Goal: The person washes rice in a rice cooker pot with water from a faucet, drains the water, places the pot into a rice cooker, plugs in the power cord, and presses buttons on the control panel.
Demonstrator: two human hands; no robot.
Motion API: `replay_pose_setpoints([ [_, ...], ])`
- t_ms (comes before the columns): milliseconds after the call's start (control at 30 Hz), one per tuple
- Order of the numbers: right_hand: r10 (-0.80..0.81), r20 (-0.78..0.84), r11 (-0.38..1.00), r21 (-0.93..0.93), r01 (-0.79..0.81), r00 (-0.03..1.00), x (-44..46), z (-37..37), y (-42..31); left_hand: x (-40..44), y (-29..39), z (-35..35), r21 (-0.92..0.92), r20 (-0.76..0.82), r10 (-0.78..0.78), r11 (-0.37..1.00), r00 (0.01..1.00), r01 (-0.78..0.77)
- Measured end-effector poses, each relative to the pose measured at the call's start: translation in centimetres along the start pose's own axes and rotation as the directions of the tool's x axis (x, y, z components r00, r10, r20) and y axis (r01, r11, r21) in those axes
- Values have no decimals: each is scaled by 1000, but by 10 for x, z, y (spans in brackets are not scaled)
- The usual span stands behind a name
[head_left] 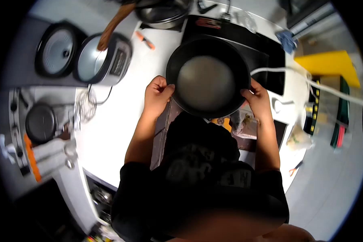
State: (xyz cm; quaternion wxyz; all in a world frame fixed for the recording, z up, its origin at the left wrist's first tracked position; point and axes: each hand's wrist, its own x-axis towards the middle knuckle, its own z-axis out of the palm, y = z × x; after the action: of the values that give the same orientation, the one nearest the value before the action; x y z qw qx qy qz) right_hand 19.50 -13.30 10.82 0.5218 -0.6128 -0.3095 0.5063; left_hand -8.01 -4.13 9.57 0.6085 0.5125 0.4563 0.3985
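A round black pan [207, 82] with a pale, greyish middle is held in front of my body, over the near edge of a black cooktop [273, 60]. My left hand [159, 97] grips its left rim, with the thumb on the inner side. On the opposite rim my right hand [257, 101] is closed in the same way. Whether the pale middle is liquid or the pan's own surface, I cannot tell.
An open rice cooker [119, 60] stands at the upper left, near an orange-handled tool [144, 40]. A lidded pot [163, 16] is at the top. A white cable [330, 86] crosses on the right, by a plastic bag [299, 138]. Another black pan [41, 123] lies far left.
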Motion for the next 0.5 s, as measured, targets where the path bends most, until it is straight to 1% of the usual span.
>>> replay_pose_setpoints([
  [100, -1, 111, 997, -81, 10, 994, 2, 32, -12, -29, 5, -23, -16, -221, 36, 999, 975, -40],
  [133, 28, 151, 990, -144, -6, 988, 4, 41, -17, -40, 4, -35, -6, -242, 62, 998, 968, -66],
  [167, 19, 190, 996, -84, -3, 982, 3, 53, -20, -53, 9, -46, -4, -266, 58, 998, 962, -61],
  [233, -13, 288, 983, -171, 65, 958, 8, 72, -15, -79, 23, -61, -7, -309, 55, 998, 949, -61],
  [267, 16, 333, 980, -190, 51, 943, 8, 86, -17, -89, 26, -73, 29, -385, 60, 998, 921, -53],
  [300, 47, 369, 976, -213, 35, 928, 6, 102, -21, -100, 33, -83, -22, -455, 23, 999, 890, -37],
  [367, 99, 444, 967, -254, 19, 891, 3, 136, -27, -117, 40, -112, 46, -515, 125, 992, 848, -119],
  [433, 150, 524, 956, -292, 11, 838, 0, 173, -32, -133, 55, -140, 128, -602, 148, 988, 785, -88],
  [467, 114, 567, 964, -261, 47, 816, -1, 191, -36, -140, 61, -156, 156, -615, 187, 981, 766, -114],
  [500, 78, 608, 971, -225, 77, 791, -3, 210, -43, -147, 75, -167, 179, -645, 195, 979, 738, -103],
])
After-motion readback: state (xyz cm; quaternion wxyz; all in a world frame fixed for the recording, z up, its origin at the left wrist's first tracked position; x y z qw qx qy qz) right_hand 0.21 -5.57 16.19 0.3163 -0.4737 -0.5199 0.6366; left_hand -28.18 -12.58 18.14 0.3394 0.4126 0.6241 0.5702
